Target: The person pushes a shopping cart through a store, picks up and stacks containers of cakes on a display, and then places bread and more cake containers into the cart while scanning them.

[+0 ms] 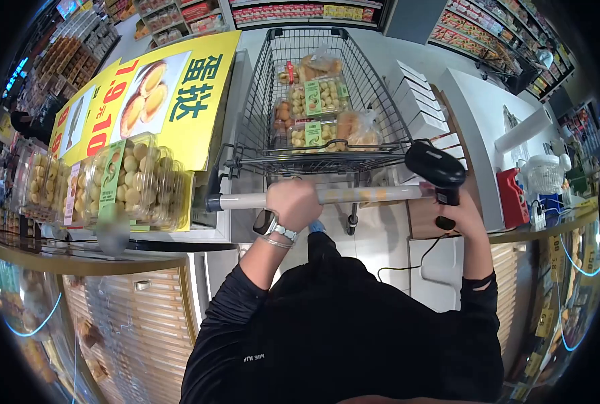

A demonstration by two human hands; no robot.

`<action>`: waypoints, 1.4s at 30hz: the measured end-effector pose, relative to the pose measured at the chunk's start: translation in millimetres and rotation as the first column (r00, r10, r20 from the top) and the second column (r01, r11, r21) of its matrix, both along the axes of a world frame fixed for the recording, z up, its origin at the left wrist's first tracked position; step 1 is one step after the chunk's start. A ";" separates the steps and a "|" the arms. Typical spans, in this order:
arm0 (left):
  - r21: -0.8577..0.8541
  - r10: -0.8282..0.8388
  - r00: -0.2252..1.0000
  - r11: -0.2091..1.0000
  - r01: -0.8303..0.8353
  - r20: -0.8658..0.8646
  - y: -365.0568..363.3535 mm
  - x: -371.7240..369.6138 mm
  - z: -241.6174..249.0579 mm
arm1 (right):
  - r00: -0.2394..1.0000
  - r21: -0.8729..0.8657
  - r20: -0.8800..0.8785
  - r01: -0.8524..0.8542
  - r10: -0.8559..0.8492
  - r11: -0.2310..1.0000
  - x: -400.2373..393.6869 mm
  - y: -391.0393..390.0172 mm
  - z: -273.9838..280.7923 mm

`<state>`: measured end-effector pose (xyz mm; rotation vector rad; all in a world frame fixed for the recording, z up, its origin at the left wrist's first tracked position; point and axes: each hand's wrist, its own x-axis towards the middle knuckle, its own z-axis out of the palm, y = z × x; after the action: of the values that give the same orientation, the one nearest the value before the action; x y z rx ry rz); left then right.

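Note:
My left hand [293,204], with a watch and bracelets at the wrist, is wrapped round the pale handle bar [246,201] of a wire shopping cart [253,114]. At the bar's right end, my right hand [463,214] grips a black handheld scanner [436,165], its head pointing up and forward; a cable runs down from it. Inside the cart are clear boxes of small round pastries [321,96] with green labels, a pack of brown round items [283,113] and bagged bread [359,128].
On the left, a counter with a yellow sign [206,74] bears stacked pastry boxes [135,178]. A white counter [472,101] on the right holds a paper roll [523,131], a red box [511,199] and a white basket [546,175]. Stocked shelves [300,13] stand ahead.

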<state>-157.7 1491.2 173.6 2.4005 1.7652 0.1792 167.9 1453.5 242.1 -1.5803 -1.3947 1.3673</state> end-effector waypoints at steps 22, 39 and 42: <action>-0.706 -0.288 0.898 0.556 0.440 0.333 157.4 2.8 67.4 | 0.089 -0.270 0.907 -0.628 0.413 0.729 -65.7 297.4 -237.3; -0.771 0.225 0.969 0.597 -0.222 -0.105 336.2 5.2 -260.4 | 0.682 -0.089 0.695 -0.233 0.228 0.968 -101.8 493.6 -296.6; -0.768 0.377 0.925 0.581 -0.270 -0.040 327.0 -4.5 -279.8 | 0.757 0.008 0.653 0.028 -0.026 1.000 -84.7 499.7 -347.0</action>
<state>-162.2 1818.3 -106.2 1.4121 1.7173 -0.3218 83.2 1953.3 -104.9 -2.1965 -1.7408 0.8005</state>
